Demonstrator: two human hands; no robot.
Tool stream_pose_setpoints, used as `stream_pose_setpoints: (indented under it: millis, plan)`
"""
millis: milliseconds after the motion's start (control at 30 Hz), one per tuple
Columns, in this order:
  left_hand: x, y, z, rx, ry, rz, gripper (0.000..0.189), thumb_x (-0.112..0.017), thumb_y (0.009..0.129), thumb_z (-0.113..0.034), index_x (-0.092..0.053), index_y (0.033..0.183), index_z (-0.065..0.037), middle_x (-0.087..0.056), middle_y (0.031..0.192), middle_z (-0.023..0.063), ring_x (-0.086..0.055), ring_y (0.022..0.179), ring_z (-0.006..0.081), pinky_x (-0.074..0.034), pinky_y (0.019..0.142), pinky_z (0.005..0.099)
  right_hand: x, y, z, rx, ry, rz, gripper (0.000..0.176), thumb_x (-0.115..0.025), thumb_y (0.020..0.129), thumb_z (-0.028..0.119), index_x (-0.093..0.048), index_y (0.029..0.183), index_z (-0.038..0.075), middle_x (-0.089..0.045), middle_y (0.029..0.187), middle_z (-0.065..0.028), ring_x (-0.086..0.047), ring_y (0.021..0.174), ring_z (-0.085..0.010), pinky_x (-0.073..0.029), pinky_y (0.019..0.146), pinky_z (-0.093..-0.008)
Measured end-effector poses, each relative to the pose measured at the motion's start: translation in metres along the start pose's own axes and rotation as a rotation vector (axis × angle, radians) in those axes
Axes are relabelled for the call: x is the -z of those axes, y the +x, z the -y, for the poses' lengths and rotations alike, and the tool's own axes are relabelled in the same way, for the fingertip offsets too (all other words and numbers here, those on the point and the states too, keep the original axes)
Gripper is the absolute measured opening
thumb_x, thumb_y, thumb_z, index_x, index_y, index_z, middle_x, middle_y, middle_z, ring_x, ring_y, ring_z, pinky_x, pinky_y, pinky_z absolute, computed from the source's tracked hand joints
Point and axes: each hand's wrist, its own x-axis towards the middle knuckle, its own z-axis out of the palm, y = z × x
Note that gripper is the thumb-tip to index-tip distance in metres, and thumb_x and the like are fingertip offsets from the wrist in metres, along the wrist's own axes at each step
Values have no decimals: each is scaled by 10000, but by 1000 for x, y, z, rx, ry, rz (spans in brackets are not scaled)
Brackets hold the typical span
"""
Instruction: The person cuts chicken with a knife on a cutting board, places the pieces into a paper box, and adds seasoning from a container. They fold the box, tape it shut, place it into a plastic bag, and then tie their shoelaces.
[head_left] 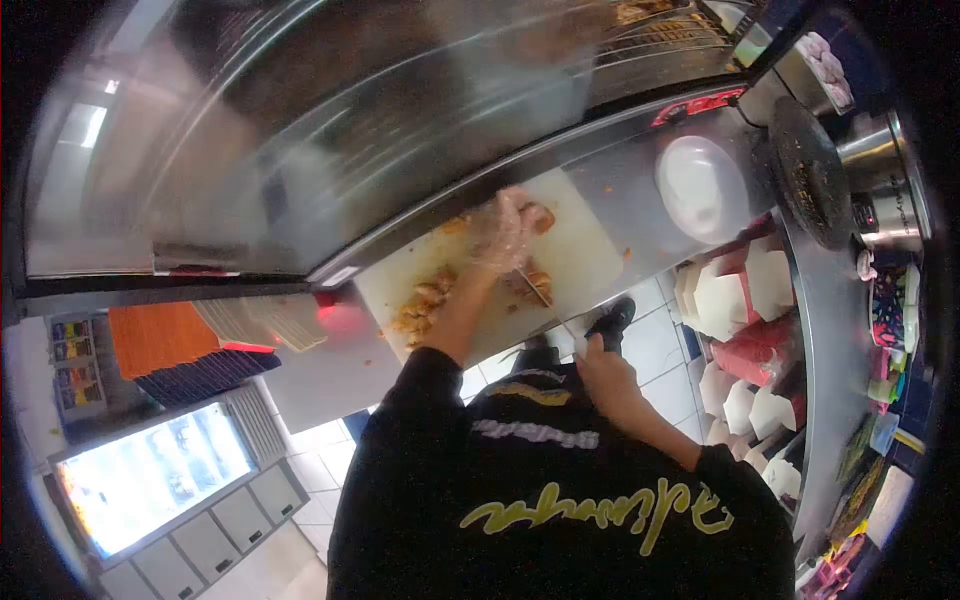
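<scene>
My left hand [508, 228], in a clear plastic glove, is over the white cutting board [585, 240]. Its fingers, somewhat blurred, curl around a browned piece of cooked meat [543, 218]. Nearer my body, my right hand [606, 372] is closed on the pale handle of a knife. The thin knife blade [537, 289] slants across the board beside another chunk of browned meat [528, 283]. To the left of my left forearm lies a pile of chopped meat [425, 305]. Part of the knife between handle and blade is hard to make out.
A glass-fronted metal cabinet [400, 120] rises behind the board. White oval plates [702, 188] stand on the counter to the right, near a dark round pan [808, 175]. Folded paper boxes [720, 298] fill a shelf at right. Orange trays [160, 338] are stacked at left.
</scene>
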Motion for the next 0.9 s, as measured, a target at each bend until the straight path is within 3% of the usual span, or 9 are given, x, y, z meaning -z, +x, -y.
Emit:
stream_pose_setpoints:
  millis: [67,267,333,400,533,567,633,733,900]
  plan:
    - [0,1,-8,-64,-37,-56,325,-535,889,-209,-364,1074,-4,-495,925,162,-529,846,279,-430,740,404,11,-4,6,-46,-1,34,271,-366,933,227,-371,1035,-24,-578,804,-291,-601,743,-438,-487,639,-519]
    - [5,-8,-11,153,19,32,318,-540,885,-216,-371,1058,-9,-461,941,116,-497,891,242,-416,804,372,-6,-5,-11,-53,5,41,321,-366,940,267,-368,1070,-27,-598,803,-276,-598,765,-438,-490,648,-515]
    - [25,-20,-30,95,-216,-423,464,-575,869,-280,-357,1167,1,-486,1065,151,-508,986,258,-406,891,362,-14,2,-17,-88,14,17,329,-370,940,279,-371,1069,-24,-604,780,-263,-600,759,-434,-495,649,-506]
    - [40,-52,-66,149,-54,-308,592,-619,836,-304,-314,1230,16,-460,1153,180,-484,1063,266,-389,935,362,-21,4,-24,82,-21,-118,402,-450,906,367,-388,1039,-7,-600,684,-264,-602,678,-449,-480,612,-525]
    - [34,-93,-109,140,408,70,987,-770,689,-356,-168,1358,50,-343,1345,246,-378,1243,310,-338,1023,375,-32,15,-27,-53,51,-87,408,-452,905,375,-392,1038,-6,-602,695,-264,-598,673,-455,-478,611,-526]
    - [35,-91,-107,138,410,68,987,-770,689,-356,-168,1358,50,-343,1345,246,-378,1243,310,-338,1023,375,-29,14,-27,-60,50,-88,407,-452,905,375,-394,1033,-7,-602,697,-265,-595,673,-458,-476,612,-529]
    - [37,-85,-103,380,-122,210,1084,-825,607,-361,-162,1354,60,-323,1344,256,-356,1246,350,-316,1042,393,-29,14,-29,-73,45,-89,405,-452,905,375,-396,1027,-7,-601,699,-266,-593,674,-461,-474,612,-531]
    - [31,-91,-86,143,171,100,1137,-832,583,-380,-132,1365,54,-308,1350,261,-341,1252,372,-306,1049,398,-37,17,-31,-57,39,-96,418,-454,905,371,-397,1044,-19,-597,700,-274,-593,677,-460,-473,614,-533]
    - [17,-104,-51,178,246,122,1094,-806,622,-374,-126,1364,55,-296,1356,262,-340,1253,370,-305,1050,394,-28,13,-30,-63,77,-110,424,-458,901,378,-410,1017,-27,-590,699,-288,-589,688,-468,-475,622,-531]
